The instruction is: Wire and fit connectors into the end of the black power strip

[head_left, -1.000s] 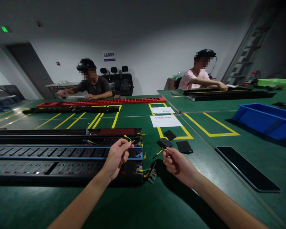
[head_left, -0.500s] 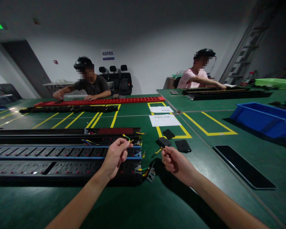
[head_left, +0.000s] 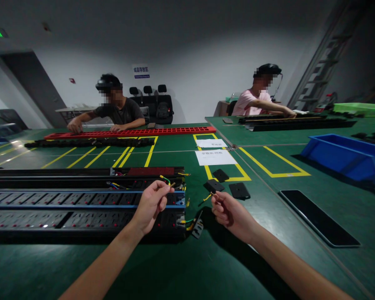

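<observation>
My left hand [head_left: 153, 206] is closed in a pinch on a small brass-coloured piece, above the right end of the black socket strips [head_left: 96, 218]. A green-yellow wire [head_left: 165, 179] shows just behind its fingertips. To the right, my right hand [head_left: 231, 214] pinches a short yellow wire [head_left: 207, 198] with a dark end, over the green table. A grey metal bracket [head_left: 198, 230] lies between and below the hands, beside the strip ends, where more yellow-green wires stick out.
Black plates [head_left: 239, 191] lie beyond my right hand near white paper sheets [head_left: 215, 157]. On the right are a dark tablet-like slab [head_left: 318, 217] and a blue bin [head_left: 346, 158]. Across the table, two people work, one at a red grid rail [head_left: 131, 132].
Both my hands keep nearly the same pose and grip. The person at the far left has shifted a hand slightly to the left along the red rail.
</observation>
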### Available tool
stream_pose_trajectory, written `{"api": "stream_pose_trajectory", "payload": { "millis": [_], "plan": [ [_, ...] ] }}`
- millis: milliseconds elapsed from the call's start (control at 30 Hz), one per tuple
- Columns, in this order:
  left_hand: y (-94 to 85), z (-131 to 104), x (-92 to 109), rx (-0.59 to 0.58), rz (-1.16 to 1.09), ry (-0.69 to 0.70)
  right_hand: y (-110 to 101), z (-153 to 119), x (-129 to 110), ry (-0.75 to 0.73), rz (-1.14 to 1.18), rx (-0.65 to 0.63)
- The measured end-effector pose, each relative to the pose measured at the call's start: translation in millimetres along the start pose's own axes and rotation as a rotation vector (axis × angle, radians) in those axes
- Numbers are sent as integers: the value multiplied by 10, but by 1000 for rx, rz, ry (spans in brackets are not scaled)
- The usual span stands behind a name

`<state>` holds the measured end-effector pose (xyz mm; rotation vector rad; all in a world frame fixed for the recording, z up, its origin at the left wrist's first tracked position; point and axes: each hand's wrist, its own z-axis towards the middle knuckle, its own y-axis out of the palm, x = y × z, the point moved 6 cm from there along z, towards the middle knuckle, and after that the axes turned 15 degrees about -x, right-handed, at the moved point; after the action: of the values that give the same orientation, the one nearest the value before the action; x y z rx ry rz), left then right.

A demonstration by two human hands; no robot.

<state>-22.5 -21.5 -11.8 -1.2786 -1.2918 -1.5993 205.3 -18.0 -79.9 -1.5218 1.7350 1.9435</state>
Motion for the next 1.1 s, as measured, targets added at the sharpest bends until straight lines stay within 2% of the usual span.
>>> {"api": "stream_pose_trajectory", "payload": {
  "millis": [1100],
  "plan": [
    [-14, 27, -37, 3, -20, 24, -21, 2, 11, 17, -5, 4]
  ]
}}
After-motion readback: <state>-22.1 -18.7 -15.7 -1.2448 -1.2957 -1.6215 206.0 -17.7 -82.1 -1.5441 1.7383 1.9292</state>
